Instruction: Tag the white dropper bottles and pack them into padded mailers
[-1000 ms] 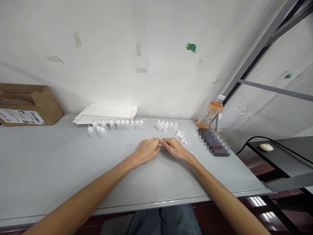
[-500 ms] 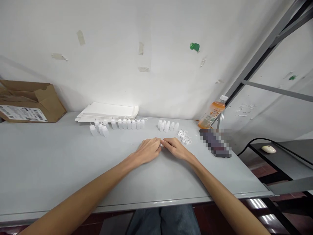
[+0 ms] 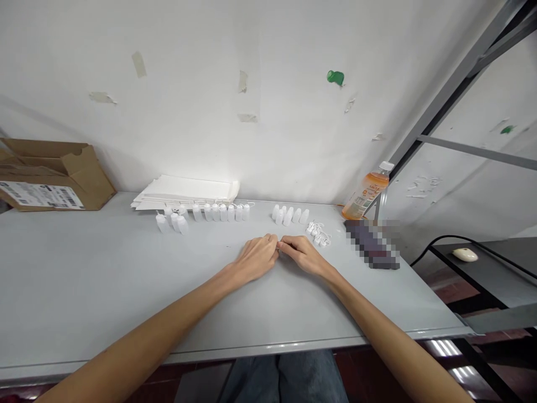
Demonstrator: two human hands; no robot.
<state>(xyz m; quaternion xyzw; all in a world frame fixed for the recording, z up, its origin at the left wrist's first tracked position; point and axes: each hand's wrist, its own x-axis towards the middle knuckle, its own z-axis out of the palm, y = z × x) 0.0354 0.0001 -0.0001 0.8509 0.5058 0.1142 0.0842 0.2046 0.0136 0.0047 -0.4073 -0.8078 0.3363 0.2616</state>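
Note:
My left hand (image 3: 255, 257) and my right hand (image 3: 302, 253) rest on the grey table (image 3: 126, 280), fingertips meeting at the middle. A tiny white piece (image 3: 277, 250) sits between them, mostly hidden by my fingers. Small white tagged pieces (image 3: 318, 233) lie just beyond my right hand. Farther back stand a row of white plastic bottles (image 3: 222, 212) and a smaller group of white bottles (image 3: 287, 215). Several more white bottles (image 3: 170, 222) lie at the row's left end.
A stack of white paper sheets (image 3: 184, 193) lies against the wall. An open cardboard box (image 3: 54, 176) sits at the far left. On the right are an orange drink bottle (image 3: 364, 196), a pixelated dark object (image 3: 371, 243), a metal frame (image 3: 440, 95) and a lower shelf holding a white mouse (image 3: 465, 254).
My hands stay together at the middle, and the white piece between them shows less. The whole scene drifts slightly right and up as my head moves.

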